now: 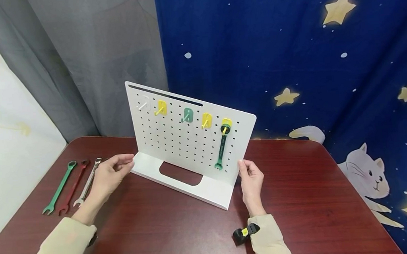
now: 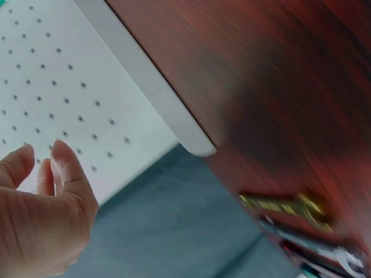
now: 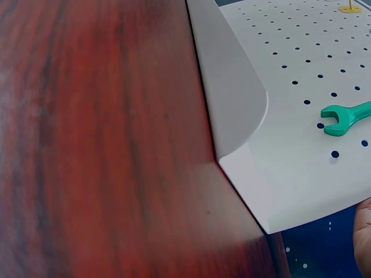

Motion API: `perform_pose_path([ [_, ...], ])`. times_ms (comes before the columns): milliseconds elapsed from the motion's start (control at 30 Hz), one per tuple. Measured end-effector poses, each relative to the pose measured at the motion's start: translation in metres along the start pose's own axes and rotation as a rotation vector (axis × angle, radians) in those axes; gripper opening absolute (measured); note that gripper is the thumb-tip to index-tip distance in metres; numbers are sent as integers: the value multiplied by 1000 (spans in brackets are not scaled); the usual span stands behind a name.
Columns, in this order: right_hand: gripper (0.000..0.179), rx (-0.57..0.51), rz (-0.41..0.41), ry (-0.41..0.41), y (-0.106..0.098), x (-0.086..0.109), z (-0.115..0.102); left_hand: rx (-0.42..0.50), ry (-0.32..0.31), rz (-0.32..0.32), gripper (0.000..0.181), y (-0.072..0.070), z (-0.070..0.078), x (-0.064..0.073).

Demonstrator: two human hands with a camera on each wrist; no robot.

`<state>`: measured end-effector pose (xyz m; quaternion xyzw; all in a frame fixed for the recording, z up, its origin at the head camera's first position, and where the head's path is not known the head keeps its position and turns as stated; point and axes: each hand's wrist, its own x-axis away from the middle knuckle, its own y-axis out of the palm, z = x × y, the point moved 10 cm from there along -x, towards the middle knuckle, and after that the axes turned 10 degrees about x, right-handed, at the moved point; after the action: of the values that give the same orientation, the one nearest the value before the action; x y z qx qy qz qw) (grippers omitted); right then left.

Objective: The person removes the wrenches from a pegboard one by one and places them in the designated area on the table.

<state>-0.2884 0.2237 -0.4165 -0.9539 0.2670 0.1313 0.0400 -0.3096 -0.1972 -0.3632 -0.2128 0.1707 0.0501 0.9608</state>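
A white pegboard stand stands on the table, with a green combination wrench hanging from its rightmost yellow hook. My right hand pinches the board's right edge low down, thumb toward the front; only a sliver of that hand shows in the right wrist view. By the board's lower left corner is my left hand, its fingers loosely bent. In the left wrist view a gap shows between the thumb and fingers of the left hand, and nothing is held there.
Left of the stand lie a green wrench, a red wrench and a silver wrench; a gold-looking wrench shows in the left wrist view. The board also carries a white hook, a green hook and two yellow ones. Curtains hang behind.
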Motion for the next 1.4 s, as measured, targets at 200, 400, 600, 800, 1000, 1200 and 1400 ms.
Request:
perform_pose_path([
  [200,24,-2,6,-11,0,0,-1,73,-28,-51,28,36,12,2],
  [400,23,-4,11,-17,-1,-1,-1,235,-64,-122,29,77,24,6],
  [600,25,-9,8,-14,0,-1,0,367,-93,-167,30,113,32,9],
  [800,24,-1,3,-4,0,0,2,432,-117,-191,29,141,42,13],
  [1000,24,-12,3,-13,0,0,0,449,-117,-198,28,159,53,14],
  [1200,24,-4,4,-12,0,0,1,498,-146,-186,28,174,60,16],
  [1400,25,-7,-3,-15,0,-1,2,510,-152,-164,28,178,81,18],
])
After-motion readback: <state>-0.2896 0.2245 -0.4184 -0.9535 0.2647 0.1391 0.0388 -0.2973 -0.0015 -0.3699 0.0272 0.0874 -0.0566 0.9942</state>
